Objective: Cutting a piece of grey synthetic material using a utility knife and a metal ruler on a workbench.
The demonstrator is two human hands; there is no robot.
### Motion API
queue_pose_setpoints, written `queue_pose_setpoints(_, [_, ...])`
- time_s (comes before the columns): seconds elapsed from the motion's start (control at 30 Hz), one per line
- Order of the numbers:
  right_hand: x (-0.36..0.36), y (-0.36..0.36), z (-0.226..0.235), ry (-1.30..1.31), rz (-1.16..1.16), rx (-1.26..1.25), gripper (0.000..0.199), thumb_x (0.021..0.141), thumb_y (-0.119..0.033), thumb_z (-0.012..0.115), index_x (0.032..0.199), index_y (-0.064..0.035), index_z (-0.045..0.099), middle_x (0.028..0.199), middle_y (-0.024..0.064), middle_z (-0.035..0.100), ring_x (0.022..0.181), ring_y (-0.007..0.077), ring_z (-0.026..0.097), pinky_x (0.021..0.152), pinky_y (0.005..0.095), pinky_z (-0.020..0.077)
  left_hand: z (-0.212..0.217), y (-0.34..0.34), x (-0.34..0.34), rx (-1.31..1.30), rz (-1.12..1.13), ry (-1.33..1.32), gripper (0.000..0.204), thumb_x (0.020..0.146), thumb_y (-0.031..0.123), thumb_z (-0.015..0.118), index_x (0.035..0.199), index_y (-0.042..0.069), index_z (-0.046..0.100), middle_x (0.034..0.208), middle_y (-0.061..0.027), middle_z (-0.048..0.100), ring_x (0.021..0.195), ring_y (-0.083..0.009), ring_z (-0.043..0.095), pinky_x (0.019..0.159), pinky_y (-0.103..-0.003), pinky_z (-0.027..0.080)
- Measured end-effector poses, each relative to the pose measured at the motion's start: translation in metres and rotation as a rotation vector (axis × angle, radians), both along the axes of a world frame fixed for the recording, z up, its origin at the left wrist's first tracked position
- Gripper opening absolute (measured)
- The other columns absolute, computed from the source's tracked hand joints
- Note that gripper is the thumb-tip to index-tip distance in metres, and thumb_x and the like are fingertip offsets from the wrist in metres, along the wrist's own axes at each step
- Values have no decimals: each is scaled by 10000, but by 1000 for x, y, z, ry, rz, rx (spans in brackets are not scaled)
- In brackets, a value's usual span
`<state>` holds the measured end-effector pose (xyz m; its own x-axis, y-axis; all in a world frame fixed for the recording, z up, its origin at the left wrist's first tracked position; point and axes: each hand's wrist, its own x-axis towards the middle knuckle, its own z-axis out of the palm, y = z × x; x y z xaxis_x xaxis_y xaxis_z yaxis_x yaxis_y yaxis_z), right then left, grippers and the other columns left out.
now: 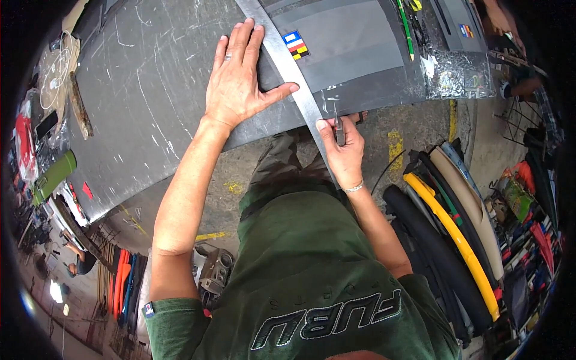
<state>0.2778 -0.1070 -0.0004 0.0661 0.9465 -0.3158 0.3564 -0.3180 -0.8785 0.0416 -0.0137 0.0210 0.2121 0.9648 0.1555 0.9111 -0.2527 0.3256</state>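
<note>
My left hand lies flat on the dark grey worktable, fingers stretched out and thumb resting on a long metal ruler. The ruler slants across the table and juts past its near edge toward me. At that edge my right hand is closed round a slim dark tool, seemingly a craft knife, its thin tip pointing away from me. My right thumb is at the ruler's side. Just right of the ruler is grey fabric bearing a small patch with coloured flag blocks.
A green pencil and a clear plastic bag lie to the right on the table. Rolls of material, one yellow, stand at the lower right. A green roll and a phone are far left. Another person is at the lower left.
</note>
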Motion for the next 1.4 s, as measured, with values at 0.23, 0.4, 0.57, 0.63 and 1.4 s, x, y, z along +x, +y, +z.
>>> queue_pose_setpoints(0.23, [1, 0, -1, -12, 8, -8, 227, 951, -235, 784, 915, -37, 678, 732, -33, 617, 680, 45, 507, 642, 240, 451, -3, 1, -1, 14, -4, 72, 1184, 728, 798, 719, 1531, -11, 397, 1618, -193, 361, 1524, -340, 317, 1258, -532, 211])
queue_pose_setpoints(0.4, [1, 1, 4, 4, -5, -21, 236, 951, -239, 785, 915, -35, 673, 727, -35, 604, 680, 45, 497, 642, 240, 447, -3, 1, 1, 12, -4, 77, 1179, 730, 791, 723, 1529, -14, 400, 1616, -192, 365, 1527, -330, 314, 1260, -520, 214])
queue_pose_setpoints(0.57, [-2, 2, 4, -1, 12, -5, 242, 955, -243, 779, 918, -30, 670, 733, -31, 593, 693, 48, 488, 650, 239, 442, -15, 2, -10, 72, 10, 103, 966, 844, 704, 683, 1495, 21, 477, 1574, -182, 439, 1496, -332, 370, 1248, -502, 256])
queue_pose_setpoints(0.63, [-4, 2, 5, 27, 3, -12, 246, 958, -247, 774, 921, -28, 669, 737, -29, 584, 701, 52, 482, 657, 239, 441, -13, 8, -22, 59, -22, 62, 892, 863, 660, 686, 1462, 20, 517, 1537, -180, 481, 1471, -333, 405, 1232, -492, 290])
queue_pose_setpoints(1.4, [-3, 6, 12, 7, 12, 36, 229, 921, -226, 803, 932, -22, 700, 773, 36, 647, 771, 132, 552, 807, 300, 477, -14, 21, -7, 321, -246, -833, 929, 714, 540, 855, 1390, -34, 578, 1458, -248, 550, 1409, -425, 461, 1203, -538, 325])
